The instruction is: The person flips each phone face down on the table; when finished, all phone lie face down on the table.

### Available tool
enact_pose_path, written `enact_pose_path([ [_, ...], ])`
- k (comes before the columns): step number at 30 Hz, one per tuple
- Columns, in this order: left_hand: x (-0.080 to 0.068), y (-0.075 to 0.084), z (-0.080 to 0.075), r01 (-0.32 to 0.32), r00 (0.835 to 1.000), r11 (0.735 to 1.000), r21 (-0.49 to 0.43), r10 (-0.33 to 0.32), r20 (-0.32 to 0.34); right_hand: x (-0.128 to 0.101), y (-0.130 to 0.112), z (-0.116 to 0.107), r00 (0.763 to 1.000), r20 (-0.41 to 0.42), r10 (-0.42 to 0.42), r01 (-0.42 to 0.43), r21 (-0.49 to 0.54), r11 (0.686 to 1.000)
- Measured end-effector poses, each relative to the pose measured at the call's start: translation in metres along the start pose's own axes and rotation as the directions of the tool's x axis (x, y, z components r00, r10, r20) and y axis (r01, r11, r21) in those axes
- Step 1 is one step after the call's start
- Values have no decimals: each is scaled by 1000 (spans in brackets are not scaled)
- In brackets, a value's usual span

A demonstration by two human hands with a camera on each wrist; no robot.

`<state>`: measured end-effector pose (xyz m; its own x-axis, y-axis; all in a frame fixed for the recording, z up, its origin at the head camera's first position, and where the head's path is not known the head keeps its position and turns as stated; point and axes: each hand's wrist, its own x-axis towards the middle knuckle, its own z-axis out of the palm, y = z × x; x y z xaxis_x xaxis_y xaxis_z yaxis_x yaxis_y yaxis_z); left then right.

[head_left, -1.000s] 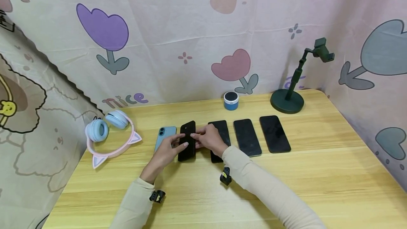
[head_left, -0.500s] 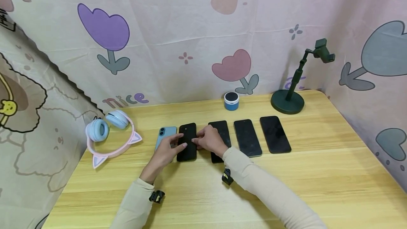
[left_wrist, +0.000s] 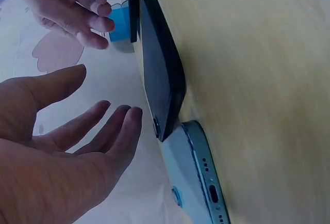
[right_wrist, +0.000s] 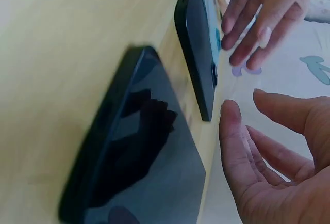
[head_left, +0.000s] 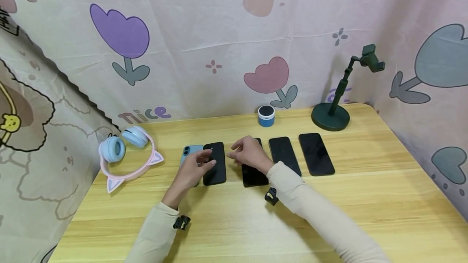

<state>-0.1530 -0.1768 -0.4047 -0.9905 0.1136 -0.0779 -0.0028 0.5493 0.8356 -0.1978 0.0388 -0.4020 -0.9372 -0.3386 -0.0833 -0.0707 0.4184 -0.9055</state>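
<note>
In the head view, the right hand (head_left: 251,153) is pulling away from the black phone (head_left: 216,169), which its fingers were touching half a second ago; the phone is now lying flat on the table (head_left: 226,222), left of those fingers. They are holding nothing, and a face-up phone (head_left: 254,177) is lying beneath that hand. The left hand (head_left: 191,169) is hovering with loose fingers, its tips by the black phone's left edge and the blue phone (head_left: 192,149) partly hidden under them. In the left wrist view, a gap is showing between the left fingers and the black phone, camera side up, so they are gripping nothing either. In the right wrist view, the right fingers are hanging relaxed, with the black phone just beyond their tips and the face-up phone reflecting a hand beside them. The setting-down is apparently finishing, the black phone joining the row.
</note>
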Motion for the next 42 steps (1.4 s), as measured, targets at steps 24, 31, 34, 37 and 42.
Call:
enact_pose_path([
  [24, 15, 29, 48, -53, 998, 968, 244, 45, 38, -22, 33, -61, 996, -57, 65, -76, -227, 971],
  [31, 22, 32, 62, -89, 993, 941, 327, 59, 101, -22, 40, -63, 995, -48, 90, -100, -254, 962],
  [34, 25, 33, 67, -95, 990, 934, 345, 53, 130, -22, 41, -62, 993, -40, 111, -118, -252, 960],
  [37, 26, 33, 71, -92, 989, 931, 354, 45, 139, -23, 41, -61, 990, -39, 136, -142, -242, 960],
  [42, 28, 35, 74, -76, 989, 932, 354, 26, 143, -23, 42, -61, 988, -45, 147, -153, -228, 962],
])
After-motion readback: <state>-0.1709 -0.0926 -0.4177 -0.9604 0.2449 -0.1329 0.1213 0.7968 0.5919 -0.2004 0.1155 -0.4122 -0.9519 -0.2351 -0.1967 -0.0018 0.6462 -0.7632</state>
